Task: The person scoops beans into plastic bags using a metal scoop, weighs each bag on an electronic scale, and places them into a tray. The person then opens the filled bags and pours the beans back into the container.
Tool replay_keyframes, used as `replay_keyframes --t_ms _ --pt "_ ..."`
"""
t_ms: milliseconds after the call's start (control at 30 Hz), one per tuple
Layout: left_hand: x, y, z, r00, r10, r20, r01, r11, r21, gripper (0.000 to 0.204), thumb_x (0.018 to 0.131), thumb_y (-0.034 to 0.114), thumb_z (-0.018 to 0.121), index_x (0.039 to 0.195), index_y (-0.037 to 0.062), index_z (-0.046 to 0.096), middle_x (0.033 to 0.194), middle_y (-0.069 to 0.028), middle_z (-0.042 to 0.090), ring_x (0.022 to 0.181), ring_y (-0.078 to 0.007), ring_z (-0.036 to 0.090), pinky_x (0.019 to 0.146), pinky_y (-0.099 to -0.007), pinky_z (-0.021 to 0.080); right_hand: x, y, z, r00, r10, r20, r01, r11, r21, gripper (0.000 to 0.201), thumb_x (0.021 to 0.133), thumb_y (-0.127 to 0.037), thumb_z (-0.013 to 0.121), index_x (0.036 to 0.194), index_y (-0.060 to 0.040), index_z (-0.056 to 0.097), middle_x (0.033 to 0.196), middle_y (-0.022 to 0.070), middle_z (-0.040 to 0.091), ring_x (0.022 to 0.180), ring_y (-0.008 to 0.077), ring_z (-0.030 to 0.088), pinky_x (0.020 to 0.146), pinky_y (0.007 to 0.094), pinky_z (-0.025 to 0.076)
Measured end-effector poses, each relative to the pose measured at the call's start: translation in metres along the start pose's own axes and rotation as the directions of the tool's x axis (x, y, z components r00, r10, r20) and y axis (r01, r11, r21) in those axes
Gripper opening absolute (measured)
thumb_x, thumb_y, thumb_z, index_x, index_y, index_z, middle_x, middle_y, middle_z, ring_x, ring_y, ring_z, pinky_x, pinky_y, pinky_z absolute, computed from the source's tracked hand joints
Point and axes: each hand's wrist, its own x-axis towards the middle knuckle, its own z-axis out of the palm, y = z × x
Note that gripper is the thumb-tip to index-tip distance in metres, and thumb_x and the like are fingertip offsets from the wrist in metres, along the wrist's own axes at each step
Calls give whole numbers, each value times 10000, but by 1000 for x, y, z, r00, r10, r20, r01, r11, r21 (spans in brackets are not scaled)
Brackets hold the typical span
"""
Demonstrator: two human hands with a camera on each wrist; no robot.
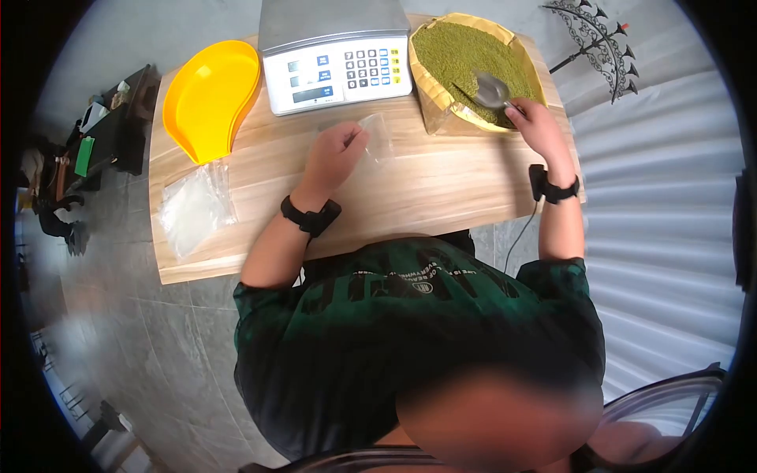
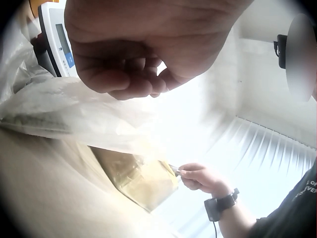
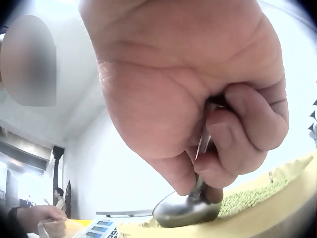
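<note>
In the head view the right hand [image 1: 538,130] grips the handle of a metal scoop [image 1: 492,91], whose bowl rests on green beans [image 1: 465,51] in an open paper sack [image 1: 434,110]. The right wrist view shows the curled fingers of that hand [image 3: 198,99] round the handle, the scoop's bowl [image 3: 183,210] just below. Left of the sack, the left hand [image 1: 335,158] pinches a clear plastic bag [image 1: 378,140] above the table. The left wrist view has the left hand [image 2: 148,44] with curled fingers over the pale, translucent bag [image 2: 84,111].
A digital scale [image 1: 339,71] stands at the table's back edge. To its left lies a yellow scoop-shaped tray [image 1: 209,98], with a pile of clear plastic bags [image 1: 195,211] in front of it on the wooden table [image 1: 426,189]. A black metal stand [image 1: 603,47] rises beyond the back right.
</note>
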Motion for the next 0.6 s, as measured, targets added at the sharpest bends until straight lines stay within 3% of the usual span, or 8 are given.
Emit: replay_keyframes --t_ms 167,333,400,433,500,533,600 --pt "0 -1 -1 1000 27 -4 -27 999 35 227 932 197 597 809 5 604 624 -90 539 567 -157 480 559 -323 396 23 -10 26 1000 -21 -23 22 999 50 289 940 -247 624 1070 8 662 921 239 680 886 407 650 773 428 503" --pt "2 -6 1 1000 3 -1 -3 999 38 224 931 193 594 814 2 602 626 -91 538 569 -158 481 560 -326 393 11 -5 28 994 -37 -98 43 998 54 284 942 -244 622 1062 11 658 917 233 678 861 408 647 747 440 494" --pt "2 -6 1 1000 1 2 -1 1000 20 223 930 189 594 811 0 600 624 -88 537 567 -155 474 557 -324 390 -1 -4 25 988 25 -155 -1 988 157 256 975 -198 613 1091 30 637 764 112 619 711 187 567 686 315 461" --pt "2 -6 2 1000 -6 4 6 1000 6 223 929 185 594 809 -3 598 621 -85 535 564 -152 467 553 -322 387 -7 -2 24 987 28 -158 -4 988 153 256 975 -198 613 1091 30 637 764 112 619 711 187 567 686 315 461" --pt "1 -2 1 1000 -7 8 7 1000 -7 223 929 180 595 806 -6 596 617 -75 531 566 -141 461 550 -317 384 -17 5 24 967 91 -236 -21 959 283 252 985 -181 609 1111 36 633 773 38 598 716 102 507 660 265 434" --pt "1 -1 1 1000 -12 10 12 1000 -16 223 928 175 597 803 -9 593 613 -65 527 567 -130 454 547 -312 380 -20 12 25 966 97 -241 -27 959 281 252 985 -181 609 1111 36 633 773 38 598 716 102 507 660 265 434" --pt "1 -5 3 1000 -12 11 12 999 -42 224 930 174 598 802 -11 592 610 -56 523 568 -120 449 544 -308 377 -26 28 30 915 113 -388 15 950 312 262 974 -211 614 1104 15 642 717 75 579 653 137 508 620 288 431"
